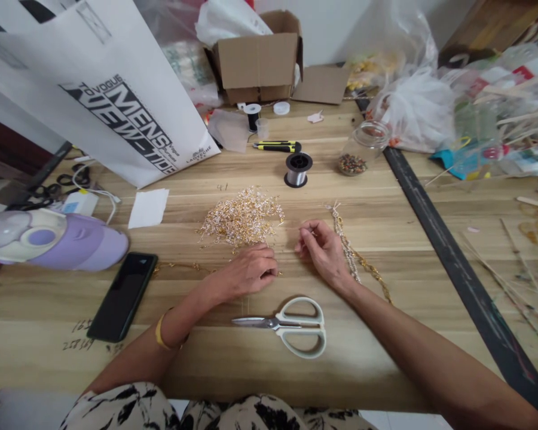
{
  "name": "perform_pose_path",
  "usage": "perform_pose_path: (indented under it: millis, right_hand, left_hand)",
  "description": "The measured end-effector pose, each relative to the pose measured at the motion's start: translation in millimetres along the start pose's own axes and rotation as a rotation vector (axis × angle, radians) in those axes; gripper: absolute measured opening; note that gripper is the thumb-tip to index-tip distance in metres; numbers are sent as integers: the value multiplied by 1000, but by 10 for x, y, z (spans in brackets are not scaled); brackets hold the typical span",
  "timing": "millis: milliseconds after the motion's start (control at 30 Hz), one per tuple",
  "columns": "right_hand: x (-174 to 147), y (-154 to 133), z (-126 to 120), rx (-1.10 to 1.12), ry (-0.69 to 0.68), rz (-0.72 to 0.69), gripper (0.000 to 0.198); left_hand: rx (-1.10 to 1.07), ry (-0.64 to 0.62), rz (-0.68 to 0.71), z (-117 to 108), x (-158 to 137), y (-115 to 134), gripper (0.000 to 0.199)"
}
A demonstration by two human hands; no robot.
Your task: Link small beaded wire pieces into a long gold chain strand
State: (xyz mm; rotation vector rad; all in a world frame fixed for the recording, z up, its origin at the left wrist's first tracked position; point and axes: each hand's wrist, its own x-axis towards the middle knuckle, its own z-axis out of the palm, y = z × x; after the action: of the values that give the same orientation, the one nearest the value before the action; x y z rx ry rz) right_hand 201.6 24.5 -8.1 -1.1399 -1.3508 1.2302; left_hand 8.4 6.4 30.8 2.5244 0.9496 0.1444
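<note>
My left hand [254,269] is closed, fingers curled, at the near edge of a pile of small gold and clear bead-like pieces [242,216]. Whatever its fingertips grip is too small to make out. A faint thin thread hangs below it. To the right of the pile, my right hand [320,246] has thumb and forefinger pressed together; I cannot make out what is between them. Beaded strands [348,254], silvery and gold, lie partly behind the right wrist. A thin gold strand [183,265] runs leftward from the left hand. White-handled scissors [280,323] lie closed nearer to me.
A phone [123,297] and a lilac bottle [72,242] lie at the left. Beyond the pile are a wire spool [298,169], a yellow-black cutter knife [278,146] and a bead jar [361,152]. A white paper bag [130,89] and cardboard box [257,63] stand behind.
</note>
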Motion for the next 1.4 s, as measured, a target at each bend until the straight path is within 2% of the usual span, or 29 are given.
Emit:
perform_pose_path:
  millis: [467,633,900,1200,1400]
  right_hand:
    - [7,-29,-11,-74,5,-35,21]
    - [-9,-44,-12,-113,-22,-68,19]
    - [-16,-11,-9,-111,-44,-71,16]
    - [-24,-48,-6,-136,-58,-78,14]
    - [-20,-40,0,-131,-57,-76,16]
  left_hand:
    - [-51,-12,15,-27,-1,-10,14]
    - [-123,30,11,-14,7,-55,16]
    - [-211,75,-62,-35,10,-77,16]
    - [-334,91,-207,-60,6,-85,14]
    - [-340,243,-292,-27,19,-135,8]
